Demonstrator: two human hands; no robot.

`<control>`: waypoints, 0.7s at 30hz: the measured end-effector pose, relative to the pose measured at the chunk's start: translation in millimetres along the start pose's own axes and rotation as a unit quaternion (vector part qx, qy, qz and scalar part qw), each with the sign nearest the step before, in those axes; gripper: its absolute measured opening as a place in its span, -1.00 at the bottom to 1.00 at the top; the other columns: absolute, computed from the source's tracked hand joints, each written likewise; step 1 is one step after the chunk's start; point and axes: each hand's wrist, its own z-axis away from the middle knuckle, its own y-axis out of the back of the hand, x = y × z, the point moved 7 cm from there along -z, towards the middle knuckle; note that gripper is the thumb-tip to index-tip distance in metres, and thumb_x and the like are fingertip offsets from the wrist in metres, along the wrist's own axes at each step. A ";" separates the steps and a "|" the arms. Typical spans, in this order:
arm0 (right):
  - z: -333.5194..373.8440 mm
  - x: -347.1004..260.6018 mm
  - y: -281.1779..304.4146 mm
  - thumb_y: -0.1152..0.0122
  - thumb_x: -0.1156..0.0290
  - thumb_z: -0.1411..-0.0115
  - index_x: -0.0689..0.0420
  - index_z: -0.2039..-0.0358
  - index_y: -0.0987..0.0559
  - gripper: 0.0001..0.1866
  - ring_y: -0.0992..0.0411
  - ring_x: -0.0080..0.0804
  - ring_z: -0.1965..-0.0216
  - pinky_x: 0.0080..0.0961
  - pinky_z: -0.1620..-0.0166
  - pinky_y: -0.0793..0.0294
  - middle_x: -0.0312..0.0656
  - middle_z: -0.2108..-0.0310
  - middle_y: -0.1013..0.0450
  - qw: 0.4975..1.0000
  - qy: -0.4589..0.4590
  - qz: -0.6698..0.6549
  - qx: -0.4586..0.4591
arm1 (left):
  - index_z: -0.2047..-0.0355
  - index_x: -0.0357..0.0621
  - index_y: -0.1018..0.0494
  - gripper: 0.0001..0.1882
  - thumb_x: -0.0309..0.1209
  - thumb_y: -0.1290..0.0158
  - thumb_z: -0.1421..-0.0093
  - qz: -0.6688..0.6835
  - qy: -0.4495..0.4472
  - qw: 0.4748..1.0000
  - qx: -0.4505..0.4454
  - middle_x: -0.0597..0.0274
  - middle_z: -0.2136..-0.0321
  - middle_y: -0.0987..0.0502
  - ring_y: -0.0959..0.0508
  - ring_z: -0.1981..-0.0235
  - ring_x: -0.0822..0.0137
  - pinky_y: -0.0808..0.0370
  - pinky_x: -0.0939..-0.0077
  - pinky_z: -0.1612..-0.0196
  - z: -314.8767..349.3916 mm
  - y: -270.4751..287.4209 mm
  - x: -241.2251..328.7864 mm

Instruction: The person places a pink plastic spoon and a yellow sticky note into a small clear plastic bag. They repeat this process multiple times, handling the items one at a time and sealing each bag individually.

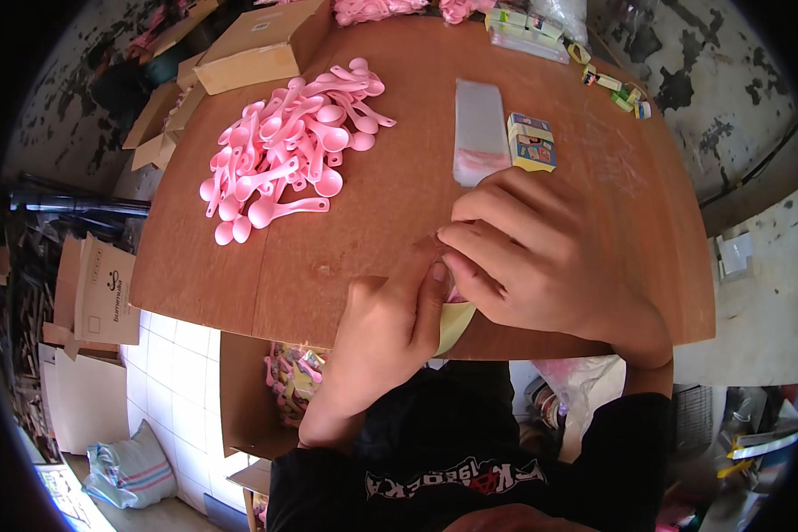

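At the near edge of the table, both hands are closed on one small plastic packet [454, 326]. Pale yellow and a little pink show in it, but the fingers hide most of it. My left hand [383, 324] pinches it from the left, thumb pressed against the forefinger. From the right, my right hand [532, 257] grips its upper end between thumb and fingertips. Beyond the right hand lie a stack of clear plastic bags [479, 124] and a banded stack of printed cards [532, 142]. A heap of pink plastic spoons [284, 133] covers the table's left side.
The brown wooden table [363, 230] carries a cardboard box [262, 53] at the far left. Tape rolls [640, 108] and more packs [528, 40] sit at the far right. Below the near edge, an open carton [244, 390] holds filled packets [293, 377]. A white sack [131, 470] stands on the floor.
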 end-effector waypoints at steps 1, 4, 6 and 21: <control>1.3 -1.0 -3.0 -0.29 0.45 0.18 0.15 0.58 -0.53 -0.88 -0.37 -0.39 0.41 -0.42 0.39 -0.39 -0.32 0.45 -0.35 1.000 0.005 0.017 -0.005 | 0.04 -0.34 -0.45 -0.74 -0.59 0.07 -0.28 -0.009 -0.010 1.000 0.000 0.01 0.57 -0.57 -0.65 0.52 0.22 -0.50 0.39 0.42 -0.1 -1.0 0.0; 5.9 -5.2 -3.5 -0.24 0.42 0.22 0.16 0.59 -0.52 -0.87 -0.36 -0.39 0.38 -0.44 0.38 -0.37 -0.29 0.45 -0.34 0.998 0.021 0.060 0.018 | 0.05 -0.35 -0.44 -0.73 -0.61 0.05 -0.23 -0.016 -0.014 1.000 -0.021 -0.05 0.56 -0.57 -0.66 0.47 0.05 -0.52 0.32 0.41 -0.6 -4.4 1.4; 7.9 -6.1 -4.9 -0.34 0.49 0.26 0.21 0.50 -0.56 -0.77 -0.41 -0.31 0.39 -0.39 0.38 -0.42 -0.27 0.40 -0.40 0.997 0.017 0.075 -0.016 | 0.07 -0.36 -0.44 -0.73 -0.62 0.04 -0.21 -0.027 -0.003 0.999 -0.035 -0.07 0.56 -0.57 -0.66 0.46 0.00 -0.52 0.31 0.41 -0.8 -6.1 1.5; 9.6 65.3 46.6 -0.16 0.44 -0.09 0.21 0.41 -0.49 -0.89 -0.37 -0.42 0.38 -0.49 0.22 -0.39 -0.23 0.32 -0.38 0.850 -0.204 -0.456 0.164 | -0.02 -0.35 -0.42 -0.68 -0.43 0.11 -0.35 0.082 -0.081 0.990 0.081 0.04 0.24 -0.60 -0.60 0.33 0.36 -0.51 0.49 0.23 14.7 20.4 8.1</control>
